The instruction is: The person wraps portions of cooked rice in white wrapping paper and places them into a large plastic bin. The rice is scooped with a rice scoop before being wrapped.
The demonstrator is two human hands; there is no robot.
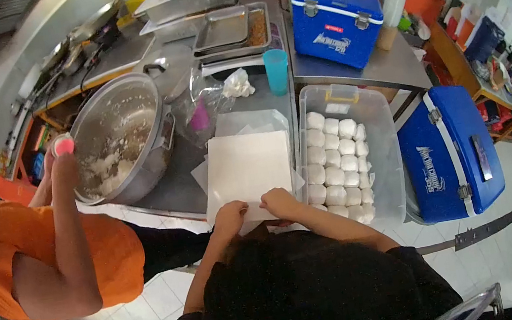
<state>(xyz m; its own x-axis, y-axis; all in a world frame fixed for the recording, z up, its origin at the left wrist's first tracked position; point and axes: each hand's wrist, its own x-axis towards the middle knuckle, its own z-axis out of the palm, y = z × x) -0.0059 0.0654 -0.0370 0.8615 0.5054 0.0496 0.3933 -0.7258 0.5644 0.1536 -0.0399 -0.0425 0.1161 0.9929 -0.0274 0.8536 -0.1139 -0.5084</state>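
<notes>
A stack of white paper sheets (247,165) lies in front of me on the metal counter. At its near edge, my left hand (231,217) has its fingers closed, pinching the white paper. Just to the right, my right hand (279,203) pinches the same near edge, its fingers bent inward. Little room separates the two hands, and what is under them is partly hidden. Right of the stack stands a clear plastic bin (384,146) holding rows of white wrapped packets (331,158).
A co-worker in an orange shirt (97,259) holds a pinkish item over a large metal pot (150,103) at left. Behind the paper are a teal cup (277,73), a crumpled white wad (237,84) and metal trays (222,29). Blue coolers (336,23) stand to the right.
</notes>
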